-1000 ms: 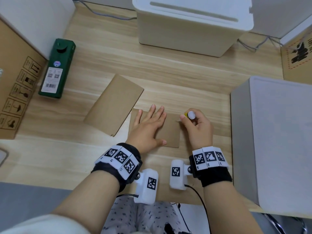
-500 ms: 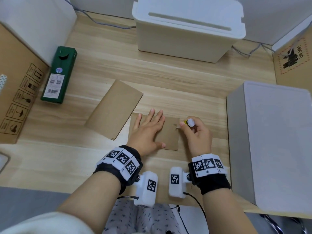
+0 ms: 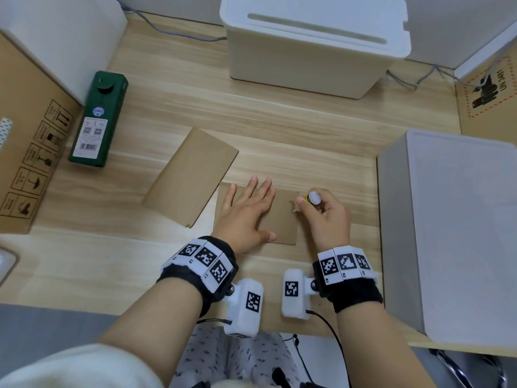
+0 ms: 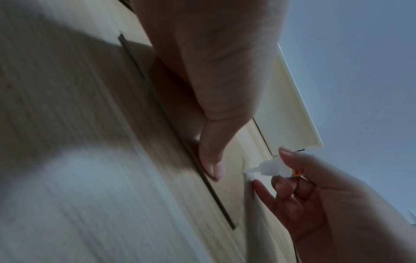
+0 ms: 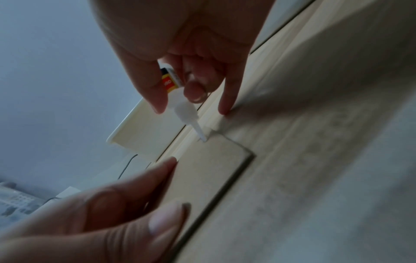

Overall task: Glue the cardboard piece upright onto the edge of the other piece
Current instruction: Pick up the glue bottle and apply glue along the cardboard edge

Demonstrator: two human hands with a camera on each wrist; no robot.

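A small cardboard piece (image 3: 282,219) lies flat on the wooden table. My left hand (image 3: 246,211) presses it down with straight, spread fingers. My right hand (image 3: 324,214) pinches a small glue tube (image 3: 312,198), nozzle down at the piece's right edge. In the right wrist view the glue tube (image 5: 180,99) touches the cardboard piece (image 5: 209,169) near its far right corner. The left wrist view shows the glue tube (image 4: 268,168) beside my left thumb. A larger cardboard piece (image 3: 193,175) lies flat to the left, its corner by the small one.
A green carton (image 3: 98,121) lies at the left. A white bin (image 3: 313,43) stands at the back, a grey box (image 3: 447,233) at the right, and brown cardboard boxes (image 3: 25,152) at the far left. Cables run along the back wall.
The right hand with the glue tube has shifted slightly along the small piece's right edge. The left hand stays pressed flat. The head view has tilted a little.
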